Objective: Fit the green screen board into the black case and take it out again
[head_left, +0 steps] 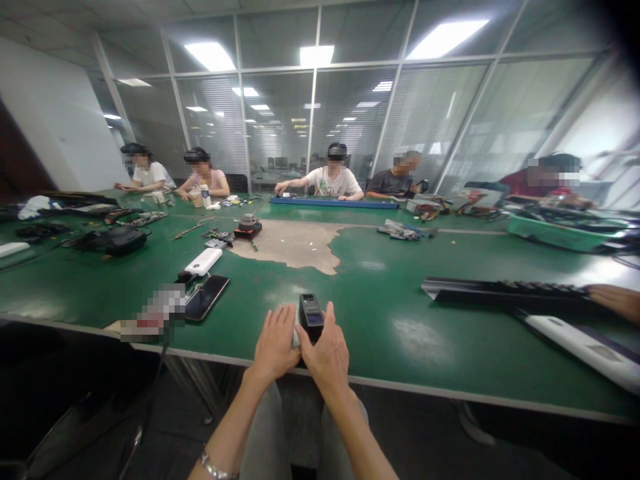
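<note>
A small black box-shaped device [311, 316] stands on the green table [380, 353] near its front edge. My right hand [327, 347] is around its near end and right side, thumb on the near left and fingers along the right. On the left, my left hand [277, 339] rests with fingers stretched forward and close together. A small pale item [296, 337], mostly hidden, shows between that hand and the device; whether the left hand grips it is unclear.
Left of my hands lie a black phone [207, 298], a white power bank [203, 262] and cables. A long black rail [500, 292] and a white device [585, 343] lie right. Several people sit across the table; another person's hand [617, 300] is at far right.
</note>
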`<state>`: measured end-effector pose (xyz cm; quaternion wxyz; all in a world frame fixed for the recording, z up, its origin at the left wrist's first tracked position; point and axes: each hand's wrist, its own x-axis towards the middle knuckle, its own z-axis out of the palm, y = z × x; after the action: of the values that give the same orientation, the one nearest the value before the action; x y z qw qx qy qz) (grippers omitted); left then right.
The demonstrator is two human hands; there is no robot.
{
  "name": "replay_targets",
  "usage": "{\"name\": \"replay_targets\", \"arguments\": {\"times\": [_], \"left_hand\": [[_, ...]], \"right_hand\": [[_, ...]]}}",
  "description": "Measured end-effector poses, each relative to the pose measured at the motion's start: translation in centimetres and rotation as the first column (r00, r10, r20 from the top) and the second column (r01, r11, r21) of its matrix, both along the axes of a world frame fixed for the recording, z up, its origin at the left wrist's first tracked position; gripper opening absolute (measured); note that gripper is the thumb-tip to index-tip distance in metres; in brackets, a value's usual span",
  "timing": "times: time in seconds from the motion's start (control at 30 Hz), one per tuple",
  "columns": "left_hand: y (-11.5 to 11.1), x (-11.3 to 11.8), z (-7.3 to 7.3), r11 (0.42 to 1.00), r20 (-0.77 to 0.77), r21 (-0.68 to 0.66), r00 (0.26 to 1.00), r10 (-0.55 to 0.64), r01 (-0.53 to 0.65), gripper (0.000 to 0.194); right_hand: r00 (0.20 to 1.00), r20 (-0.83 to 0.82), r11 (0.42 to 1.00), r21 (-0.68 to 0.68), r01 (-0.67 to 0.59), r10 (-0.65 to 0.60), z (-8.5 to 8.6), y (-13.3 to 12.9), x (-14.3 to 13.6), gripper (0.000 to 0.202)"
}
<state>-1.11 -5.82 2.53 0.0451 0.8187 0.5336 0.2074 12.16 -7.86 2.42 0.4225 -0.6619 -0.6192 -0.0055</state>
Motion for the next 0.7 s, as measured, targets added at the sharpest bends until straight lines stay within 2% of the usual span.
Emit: {"name": "replay_targets", "arguments": {"times": [0.3, 0.5, 0.6, 0.7], "left_hand": [[0.0, 0.1, 0.0, 1.0, -0.01, -0.005, 1.0, -0.009, 0.009, 0.071], [0.1, 0.1, -0.2, 1.0, 0.005, 0.025, 1.0, -0.002, 0.002, 0.085], [0.1, 0.1, -0.1, 1.0, 0.009, 0.014, 1.0, 0.011, -0.011, 0.089], [0.0, 0.1, 0.0, 1.0, 0.007, -0.012, 1.0, 0.018, -0.018, 0.091]], "right_hand": [[0.995, -0.098, 0.997, -0.072, -0.04, 0.033, 2.7, 0.2, 0.0, 0.081], [0.968, -0.239, 0.993, 0.105, -0.048, 0.072, 4.9, 1.2, 1.8, 0.079], [0.964, -0.261, 0.982, 0.189, -0.008, 0.058, 4.4, 1.6, 4.0, 0.079], [0.967, -0.25, 0.983, 0.181, -0.009, 0.055, 2.8, 1.7, 6.3, 0.083]]}}
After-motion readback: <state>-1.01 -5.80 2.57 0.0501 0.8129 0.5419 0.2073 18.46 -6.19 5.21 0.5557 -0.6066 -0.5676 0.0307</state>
